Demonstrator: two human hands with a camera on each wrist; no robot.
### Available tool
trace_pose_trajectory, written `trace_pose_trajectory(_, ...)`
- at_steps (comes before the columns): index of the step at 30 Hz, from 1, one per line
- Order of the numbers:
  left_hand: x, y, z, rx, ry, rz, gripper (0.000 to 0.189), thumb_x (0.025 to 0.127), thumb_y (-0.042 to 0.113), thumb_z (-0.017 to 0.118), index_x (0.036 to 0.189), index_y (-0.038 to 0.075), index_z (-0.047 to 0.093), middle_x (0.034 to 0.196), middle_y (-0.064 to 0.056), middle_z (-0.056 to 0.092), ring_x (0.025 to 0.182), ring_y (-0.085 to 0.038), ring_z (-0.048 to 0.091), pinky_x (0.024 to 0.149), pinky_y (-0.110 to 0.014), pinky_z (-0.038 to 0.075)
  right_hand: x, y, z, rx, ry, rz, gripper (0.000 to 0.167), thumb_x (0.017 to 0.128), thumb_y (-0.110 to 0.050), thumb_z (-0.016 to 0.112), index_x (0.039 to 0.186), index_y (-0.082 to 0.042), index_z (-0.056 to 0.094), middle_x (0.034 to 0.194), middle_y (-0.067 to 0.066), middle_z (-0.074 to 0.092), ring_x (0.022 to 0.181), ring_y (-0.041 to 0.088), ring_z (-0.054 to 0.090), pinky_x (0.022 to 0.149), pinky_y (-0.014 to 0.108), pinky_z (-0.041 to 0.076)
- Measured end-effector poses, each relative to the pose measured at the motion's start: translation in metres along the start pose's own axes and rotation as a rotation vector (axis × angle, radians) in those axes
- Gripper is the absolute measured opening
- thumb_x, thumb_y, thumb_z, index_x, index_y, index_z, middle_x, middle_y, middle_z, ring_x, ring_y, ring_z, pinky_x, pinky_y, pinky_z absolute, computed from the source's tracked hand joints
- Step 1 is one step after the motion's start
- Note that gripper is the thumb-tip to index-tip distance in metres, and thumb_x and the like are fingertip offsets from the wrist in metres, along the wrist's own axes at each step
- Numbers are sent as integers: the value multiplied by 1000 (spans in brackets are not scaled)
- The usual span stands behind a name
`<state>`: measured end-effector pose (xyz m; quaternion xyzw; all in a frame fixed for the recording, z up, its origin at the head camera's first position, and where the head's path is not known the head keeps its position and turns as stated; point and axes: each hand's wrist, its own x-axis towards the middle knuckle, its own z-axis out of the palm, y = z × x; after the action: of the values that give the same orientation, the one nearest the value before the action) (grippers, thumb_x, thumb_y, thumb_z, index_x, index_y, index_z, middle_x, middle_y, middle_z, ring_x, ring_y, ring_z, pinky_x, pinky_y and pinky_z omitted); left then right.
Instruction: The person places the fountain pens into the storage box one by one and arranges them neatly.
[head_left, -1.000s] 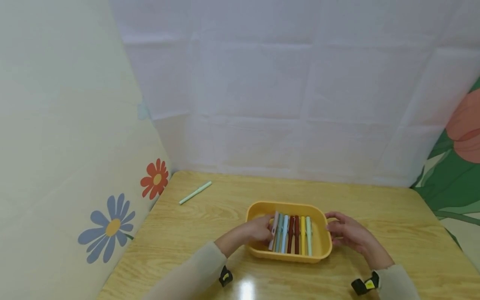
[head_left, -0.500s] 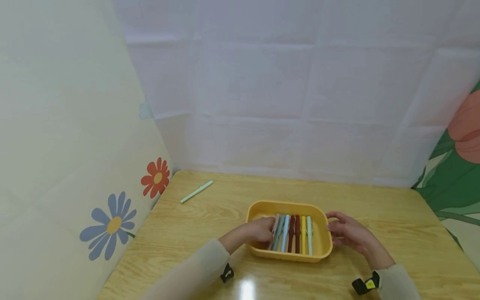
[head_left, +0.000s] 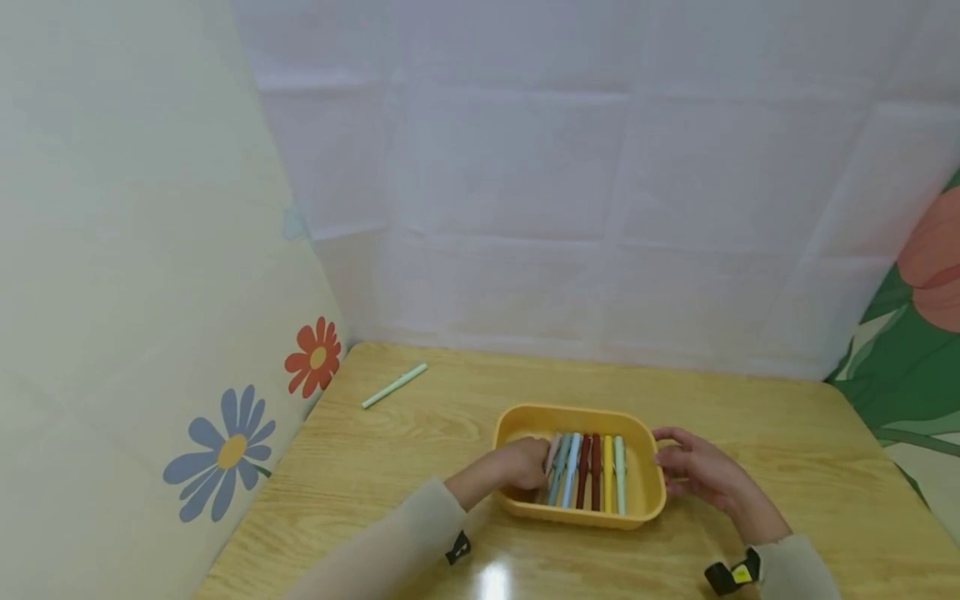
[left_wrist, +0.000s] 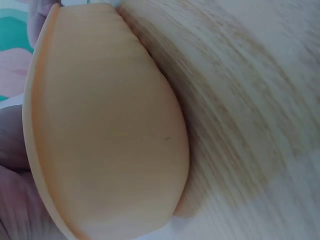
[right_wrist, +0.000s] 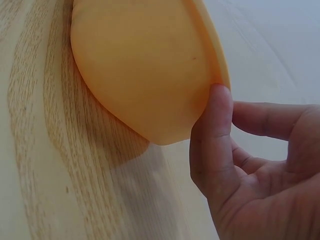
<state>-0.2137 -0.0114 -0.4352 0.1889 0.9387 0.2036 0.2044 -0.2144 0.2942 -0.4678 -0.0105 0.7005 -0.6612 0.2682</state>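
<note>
A yellow plastic basket sits on the table with a row of capped pens lying side by side in it. My left hand reaches over its left rim and holds a pale pink pen, mostly covered by the fingers. Beside that pen lie a grey-green pen, a light blue pen, two dark red pens, a yellow pen and a pale green pen. My right hand pinches the right rim. The basket wall hides the left fingertips in the left wrist view.
Another pale green pen lies alone near the back left of the wooden table. A white cloth hangs behind the table. Flower-printed panels stand at both sides.
The pink pen has shifted down along the row's left side, and my left hand now covers more of it. My right hand has stayed at the basket's rim.
</note>
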Motion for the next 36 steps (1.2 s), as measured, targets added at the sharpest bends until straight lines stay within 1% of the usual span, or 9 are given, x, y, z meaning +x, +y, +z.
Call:
trace_pose_trajectory(7, -3, -2, -3, -231, -25, -13, 12, 82, -5, 65, 88, 2, 59, 77, -5, 60, 66, -16, 57, 58, -26, 53, 1, 1, 0, -1, -3, -2, 57, 98, -12, 60, 146, 4, 34, 95, 4, 65, 82, 16, 62, 67, 30, 60)
trace_pose_trajectory(13, -6, -1, -6, -304, -49, -27, 12, 82, -12, 54, 84, -2, 60, 73, -8, 62, 59, -17, 59, 52, -27, 54, 0, 1, 0, -6, -10, -3, 57, 98, -12, 60, 145, 4, 33, 95, 4, 65, 83, 16, 62, 67, 29, 60)
trace_pose_trajectory(15, -8, -2, -11, -309, -61, -43, 15, 82, -11, 54, 95, -6, 61, 75, -9, 62, 60, -18, 59, 53, -28, 54, 0, 1, 0, -4, -9, -2, 57, 98, -12, 60, 145, 4, 33, 94, 3, 66, 83, 15, 63, 67, 29, 60)
trace_pose_trajectory(17, -10, -4, -19, -317, -66, -56, 28, 87, -6, 54, 113, -11, 61, 80, -11, 65, 63, -18, 62, 56, -28, 55, 0, 1, 0, 0, -10, -1, 57, 98, -12, 60, 146, 4, 33, 95, 3, 66, 83, 15, 63, 67, 29, 59)
trace_pose_trajectory(20, -13, -12, -30, -414, -50, -64, 44, 95, 1, 53, 137, -12, 50, 97, -15, 67, 75, -21, 67, 65, -32, 59, 0, 2, -1, 3, -14, -4, 57, 98, -12, 60, 146, 4, 33, 95, 3, 66, 83, 15, 63, 66, 28, 59)
trace_pose_trajectory(22, -15, -19, -39, -511, -29, -59, 48, 99, 5, 52, 144, -11, 44, 108, -20, 67, 84, -25, 70, 71, -35, 62, 0, 2, -1, 6, -15, -4, 57, 99, -12, 60, 146, 4, 33, 94, 2, 66, 82, 14, 63, 66, 28, 59)
trace_pose_trajectory(25, -18, -30, -49, -610, 1, -40, 48, 100, 6, 52, 145, -10, 44, 117, -26, 64, 92, -32, 71, 74, -38, 63, 0, 2, -2, 6, -8, 0, 57, 98, -12, 60, 146, 4, 33, 94, 2, 66, 82, 14, 63, 65, 27, 59)
trace_pose_trajectory(28, -23, -41, -59, -629, 27, -21, 48, 101, 8, 51, 145, -10, 43, 119, -27, 64, 95, -34, 71, 77, -38, 63, 0, 2, -1, -2, -4, 3, 58, 98, -13, 60, 146, 4, 32, 94, 3, 66, 82, 15, 63, 65, 28, 59)
trace_pose_trajectory(36, -38, -67, -78, -615, 80, -17, 49, 104, 13, 50, 148, -7, 41, 126, -25, 65, 98, -27, 70, 85, -40, 61, 0, 1, -2, 3, -15, -9, 56, 99, -12, 59, 145, 5, 33, 94, 3, 65, 81, 14, 62, 65, 27, 59)
